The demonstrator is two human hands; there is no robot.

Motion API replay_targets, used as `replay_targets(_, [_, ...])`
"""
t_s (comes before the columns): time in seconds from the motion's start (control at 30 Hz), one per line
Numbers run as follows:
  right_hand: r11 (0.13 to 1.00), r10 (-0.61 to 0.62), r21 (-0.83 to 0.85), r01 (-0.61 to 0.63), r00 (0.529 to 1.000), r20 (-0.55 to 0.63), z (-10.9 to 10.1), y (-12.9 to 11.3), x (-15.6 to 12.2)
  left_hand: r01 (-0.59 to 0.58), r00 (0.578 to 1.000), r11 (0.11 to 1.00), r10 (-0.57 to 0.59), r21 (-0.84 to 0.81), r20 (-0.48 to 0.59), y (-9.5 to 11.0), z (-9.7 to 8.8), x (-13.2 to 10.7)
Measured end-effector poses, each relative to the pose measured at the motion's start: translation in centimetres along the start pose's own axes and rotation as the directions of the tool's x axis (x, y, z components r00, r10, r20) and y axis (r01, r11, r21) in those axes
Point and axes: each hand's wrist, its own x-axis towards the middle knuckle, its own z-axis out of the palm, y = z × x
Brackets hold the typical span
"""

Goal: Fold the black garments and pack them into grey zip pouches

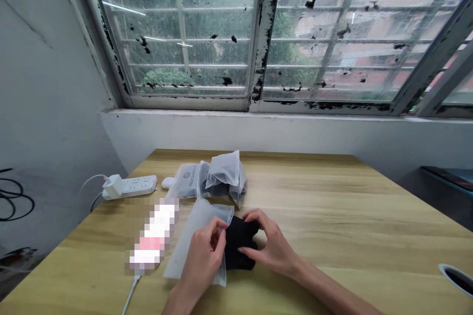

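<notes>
A frosted plastic bag lies slanted on the table, with its open end towards the right. My left hand rests over the bag, its thumb and fingers closed at the edge of the opening. Folded black cloth sits at that opening, partly beside the bag; whether its left end is inside is hidden by my left hand. From the right, my right hand grips the cloth between thumb and fingers, bunching its right side. The exact kind of the cloth item cannot be made out.
Behind are more frosted bags with dark contents and a flat printed bag. A white power strip stands at the left edge. A blurred-out device with a white cable lies nearer. A cable hole is at right.
</notes>
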Motion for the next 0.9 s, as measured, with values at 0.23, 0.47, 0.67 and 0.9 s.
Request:
replay_targets(0.23, [0.987, -0.153, 0.046, 0.152, 0.988, 0.015, -1.2, -0.5, -0.6, -0.019, 0.999, 0.997, 0.017, -0.070, -0.028, -0.1, -0.1, 0.1])
replay_targets(0.47, [0.987, -0.159, 0.011, 0.163, 0.972, -0.172, -3.5, 0.4, 0.3, 0.038, 0.999, 0.985, -0.032, -0.170, 0.041, 0.3, -1.5, -0.5])
replay_targets(0.67, [0.976, -0.217, -0.003, 0.218, 0.974, 0.069, -3.4, 1.0, 0.6, 0.145, 0.982, 0.923, -0.090, -0.357, 0.166, 1.4, -2.5, -0.1])
replay_targets(0.9, [0.976, -0.157, 0.146, 0.160, 0.987, -0.031, -2.5, 0.0, 0.2, 0.243, 0.961, 0.851, -0.147, -0.466, 0.234, 1.4, -3.7, 1.7])
